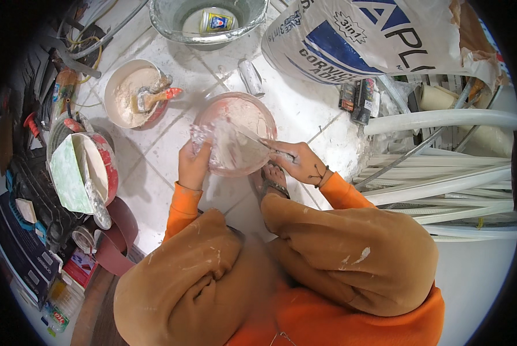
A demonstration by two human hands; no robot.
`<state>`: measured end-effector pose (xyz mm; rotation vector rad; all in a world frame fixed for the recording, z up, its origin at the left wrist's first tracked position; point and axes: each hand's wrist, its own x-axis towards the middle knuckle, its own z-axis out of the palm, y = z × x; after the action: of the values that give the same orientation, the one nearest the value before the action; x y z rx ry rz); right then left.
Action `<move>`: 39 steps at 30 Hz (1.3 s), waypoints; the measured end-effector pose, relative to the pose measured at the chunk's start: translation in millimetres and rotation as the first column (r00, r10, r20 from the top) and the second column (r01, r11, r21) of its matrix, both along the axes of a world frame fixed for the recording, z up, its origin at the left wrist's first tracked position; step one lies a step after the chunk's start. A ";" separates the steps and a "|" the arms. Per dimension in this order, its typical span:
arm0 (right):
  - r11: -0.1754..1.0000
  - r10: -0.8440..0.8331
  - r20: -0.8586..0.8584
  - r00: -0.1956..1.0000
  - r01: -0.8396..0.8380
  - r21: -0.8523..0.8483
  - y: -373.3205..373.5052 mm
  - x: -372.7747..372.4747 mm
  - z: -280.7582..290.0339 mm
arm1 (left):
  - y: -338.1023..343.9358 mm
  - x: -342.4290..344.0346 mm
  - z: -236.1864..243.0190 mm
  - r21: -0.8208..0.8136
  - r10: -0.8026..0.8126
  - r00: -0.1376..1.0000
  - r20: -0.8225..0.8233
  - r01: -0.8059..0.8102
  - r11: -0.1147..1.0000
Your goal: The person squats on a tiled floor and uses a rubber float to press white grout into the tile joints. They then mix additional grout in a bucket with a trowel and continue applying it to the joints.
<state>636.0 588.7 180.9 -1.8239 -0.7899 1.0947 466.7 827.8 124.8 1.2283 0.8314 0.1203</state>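
Between my knees and the buckets, a round pinkish tub (242, 106) stands on the floor with pale powder or paste inside. My left hand (194, 164) is closed at the tub's left rim, gripping a whitish, partly clear thing (219, 141) smeared by motion; its kind I cannot make out. From the right, my right hand (293, 161) is closed round a thin tool (250, 134) that looks like a narrow putty knife. Its end points left over the tub, near the whitish thing. Both sleeves are orange.
At the left, a white bucket (126, 86) holds powder and a brush with an orange handle (161, 98). A red-and-white bucket (111, 167) carries a green-white board (69, 176). Behind are a grey basin (209, 40) and large powder sack (339, 43). White strips (443, 184) lie right.
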 end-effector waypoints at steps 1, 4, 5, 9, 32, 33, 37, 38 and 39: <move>0.999 0.047 0.072 0.996 -0.047 -0.002 5.6 -1.0 2.4 | -2.0 1.9 5.7 -0.201 0.050 0.999 0.000 -0.049 0.978; 0.988 0.149 0.285 0.947 -0.154 -0.004 12.0 -6.3 5.0 | -4.9 8.2 20.0 -0.609 0.138 0.990 -0.011 -0.116 0.785; 0.985 0.156 0.353 0.923 -0.170 0.006 7.1 -12.5 -2.9 | -3.0 8.7 19.2 -0.646 0.133 0.991 0.005 -0.098 0.757; 0.978 0.178 0.453 0.873 -0.208 0.017 -16.2 -15.5 -6.1 | -10.9 0.5 13.0 -0.674 0.214 0.977 0.004 -0.155 0.722; 0.822 0.531 0.349 0.772 -0.369 -0.434 9.7 -9.2 21.0 | -18.9 19.9 24.2 0.437 0.098 0.973 0.207 -0.182 0.881; 0.791 0.571 0.331 0.751 -0.396 -0.468 4.1 -10.1 17.7 | -16.8 23.6 26.5 0.448 0.121 0.958 0.259 -0.230 0.864; 0.899 0.405 0.443 0.800 -0.259 -0.353 4.3 1.6 37.2 | -10.2 25.5 32.1 0.440 0.078 0.981 0.178 -0.150 0.885; 0.909 0.382 0.458 0.803 -0.237 -0.341 8.6 8.0 41.2 | -9.0 24.7 29.1 0.445 0.054 0.983 0.175 -0.128 0.886; 0.919 0.358 0.472 0.806 -0.215 -0.330 13.1 14.3 46.1 | -7.6 24.3 27.0 0.449 0.030 0.984 0.173 -0.106 0.887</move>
<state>650.2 601.9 227.0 -2.3337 -1.3367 0.9168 491.0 820.2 151.8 1.6082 0.7244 0.4918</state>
